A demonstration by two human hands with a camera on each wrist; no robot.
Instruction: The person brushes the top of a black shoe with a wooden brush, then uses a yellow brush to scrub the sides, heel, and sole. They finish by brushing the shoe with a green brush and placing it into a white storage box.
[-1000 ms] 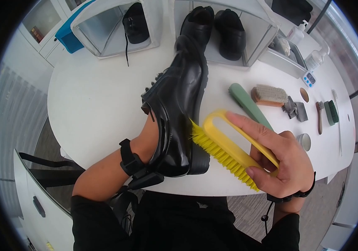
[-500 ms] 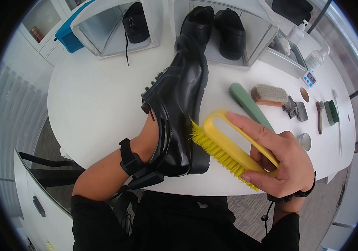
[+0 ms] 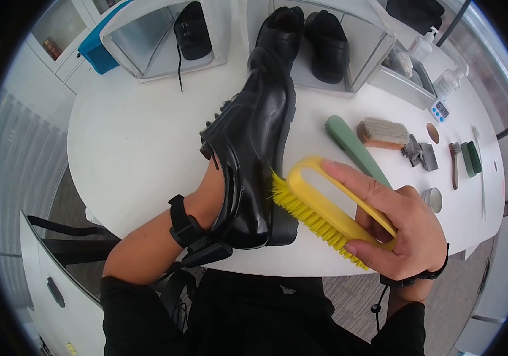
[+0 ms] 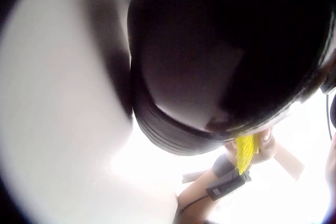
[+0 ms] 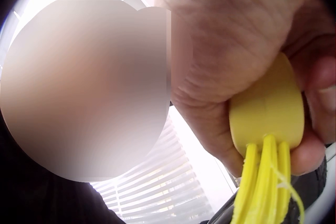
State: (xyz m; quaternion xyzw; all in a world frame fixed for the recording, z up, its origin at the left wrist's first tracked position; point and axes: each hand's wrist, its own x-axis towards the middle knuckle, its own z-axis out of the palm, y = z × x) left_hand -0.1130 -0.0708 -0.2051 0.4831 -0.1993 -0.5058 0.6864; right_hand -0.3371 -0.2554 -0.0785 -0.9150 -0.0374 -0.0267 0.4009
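Your right hand [image 3: 405,231] has thumb and fingers clamped on the looped handle of a yellow plastic scrubbing brush [image 3: 325,210], over the table's near edge. Your left hand is hidden by the glossy black leather shoe [image 3: 248,160], so its fingers cannot be told. That shoe points heel to the near edge, toe to the far edge of the white rounded table [image 3: 123,160]; the bristle tips appear to meet its side. Your left wrist view shows its ridged heel edge close up; your right wrist view adds the brush's blunt end and white slatted blinds [image 5: 152,166].

Just beyond your right hand, partly covered by it, lies a sage-green round-ended handle [image 3: 355,148]. Towards the right edge lie a pale-bristled wooden block brush [image 3: 383,134] and a dark green brush [image 3: 472,159]. Farther along stands a white-and-blue timer [image 3: 440,111], digits too small to read. At the far edge, an open white box [image 3: 368,35] holds black shoes [image 3: 328,50].
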